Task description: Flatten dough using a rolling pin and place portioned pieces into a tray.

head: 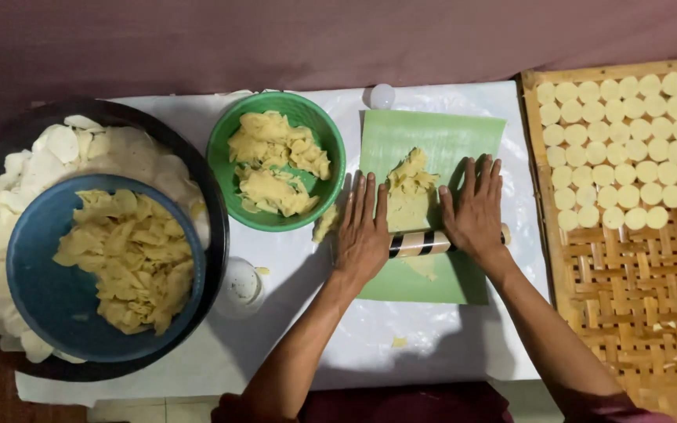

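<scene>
My left hand (362, 231) and my right hand (476, 211) press flat, fingers spread, on the two ends of a striped rolling pin (419, 243). The pin lies across a green sheet (440, 137) on the white-covered table. A lump of pale yellow dough (409, 192) lies on the sheet just beyond the pin, between my hands, partly flattened. A thin smear of dough (425, 268) shows on the near side of the pin.
A green bowl of dough pieces (233, 141) stands left of the sheet. A blue bowl of dough scraps (41, 290) sits in a black basin (217, 235) of white slices. A woven bamboo tray (628, 298) with several round discs lies right. A small white cup (242, 283) is near.
</scene>
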